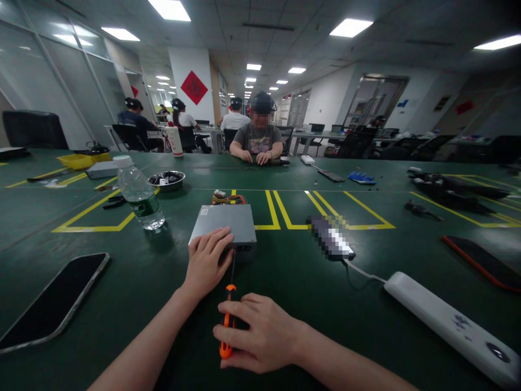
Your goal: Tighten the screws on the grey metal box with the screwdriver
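Note:
A grey metal computer power supply (pixel 223 220) lies on the green table, its bundle of coloured cables (pixel 229 199) at the far side. My left hand (pixel 209 260) rests over its near left corner, fingers stretched across the top. In my right hand (pixel 260 334) is a screwdriver (pixel 226 326) with an orange and black handle, gripped between the fingers and thumb. The thin shaft points away from me to the near face of the power supply. Whether the tip sits in a screw is too small to tell.
Left of the power supply stand a water bottle (pixel 143 198) and a metal bowl (pixel 166 181) of small dark parts. A dark tablet or phone (pixel 52 301) lies near left. To the right are a phone (pixel 331 239) and a white power bank-like bar (pixel 448 326), joined by a cable. A person (pixel 260 136) sits opposite.

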A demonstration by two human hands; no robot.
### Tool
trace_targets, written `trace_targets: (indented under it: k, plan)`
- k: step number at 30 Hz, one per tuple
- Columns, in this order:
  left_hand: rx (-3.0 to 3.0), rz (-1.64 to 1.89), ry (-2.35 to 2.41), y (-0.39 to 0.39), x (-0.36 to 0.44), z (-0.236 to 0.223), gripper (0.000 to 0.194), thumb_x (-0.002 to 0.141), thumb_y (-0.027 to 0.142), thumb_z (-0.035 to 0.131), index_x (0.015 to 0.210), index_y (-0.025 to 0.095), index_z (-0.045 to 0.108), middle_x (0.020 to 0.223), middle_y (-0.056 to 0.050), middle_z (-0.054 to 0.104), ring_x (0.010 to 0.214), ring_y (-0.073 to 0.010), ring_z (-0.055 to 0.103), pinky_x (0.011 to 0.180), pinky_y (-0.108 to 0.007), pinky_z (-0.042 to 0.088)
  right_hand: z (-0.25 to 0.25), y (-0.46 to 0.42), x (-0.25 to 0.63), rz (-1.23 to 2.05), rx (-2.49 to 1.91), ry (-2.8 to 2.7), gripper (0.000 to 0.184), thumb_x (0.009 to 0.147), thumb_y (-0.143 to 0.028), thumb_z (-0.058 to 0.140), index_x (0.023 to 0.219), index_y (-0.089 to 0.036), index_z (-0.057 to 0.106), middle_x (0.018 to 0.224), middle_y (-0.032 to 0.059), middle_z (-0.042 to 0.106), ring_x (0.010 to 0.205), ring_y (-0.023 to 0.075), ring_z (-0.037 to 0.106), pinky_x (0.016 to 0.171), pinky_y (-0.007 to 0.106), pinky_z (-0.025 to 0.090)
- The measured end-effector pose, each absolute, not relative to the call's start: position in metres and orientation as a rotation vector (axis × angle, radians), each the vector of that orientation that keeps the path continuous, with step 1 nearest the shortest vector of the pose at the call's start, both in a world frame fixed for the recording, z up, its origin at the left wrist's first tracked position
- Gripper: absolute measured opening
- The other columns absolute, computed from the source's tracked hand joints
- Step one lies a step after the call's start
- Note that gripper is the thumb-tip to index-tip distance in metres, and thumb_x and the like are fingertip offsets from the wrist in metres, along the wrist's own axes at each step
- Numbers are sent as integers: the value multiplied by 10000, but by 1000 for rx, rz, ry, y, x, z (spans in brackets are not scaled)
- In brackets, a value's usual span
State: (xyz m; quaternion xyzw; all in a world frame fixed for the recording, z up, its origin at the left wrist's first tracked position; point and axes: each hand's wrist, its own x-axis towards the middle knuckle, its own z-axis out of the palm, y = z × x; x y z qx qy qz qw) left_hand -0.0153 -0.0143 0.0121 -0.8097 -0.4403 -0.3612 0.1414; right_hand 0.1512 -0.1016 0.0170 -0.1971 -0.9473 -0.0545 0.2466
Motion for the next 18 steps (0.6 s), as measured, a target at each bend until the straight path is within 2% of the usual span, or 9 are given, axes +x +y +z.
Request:
trace_targets:
  k: [7, 13, 16, 18]
  plan:
    - [-2342, -1053, -1279, -15, -15, 12, 288, 833, 241, 488, 1119, 267, 513, 1230, -26, 561, 1115, -206, 498, 893, -405, 288, 18, -106, 151, -163, -527, -2547, 352, 878, -453, 409, 1072, -178, 513, 1126, 96, 566, 826, 153, 598, 704, 282, 465]
    - [-2343, -1086, -1273, -15, -15, 13, 292, 825, 231, 490, 1111, 278, 523, 1211, -36, 574, 1104, -215, 506, 888, -409, 299, 13, -104, 150, -187, -495, -2408, 365, 872, -497, 411, 887, -154, 535, 996, 63, 634, 702, 111, 601, 646, 253, 462]
    - [-2338, -1074, -1263, -14, -15, 13, 286, 829, 233, 485, 1109, 274, 526, 1214, -31, 574, 1103, -214, 510, 881, -402, 306, 11, -102, 149, -191, -493, -2400, 377, 849, -532, 439, 813, -165, 519, 946, 56, 635, 747, 110, 606, 635, 236, 465]
    - [-2329, -1065, -1252, -13, -16, 14, 291, 830, 228, 484, 1115, 271, 525, 1214, -27, 575, 1097, -211, 517, 874, -397, 313, 9, -101, 149, -192, -502, -2429, 373, 838, -536, 458, 854, -169, 519, 969, 60, 626, 802, 117, 605, 645, 231, 473]
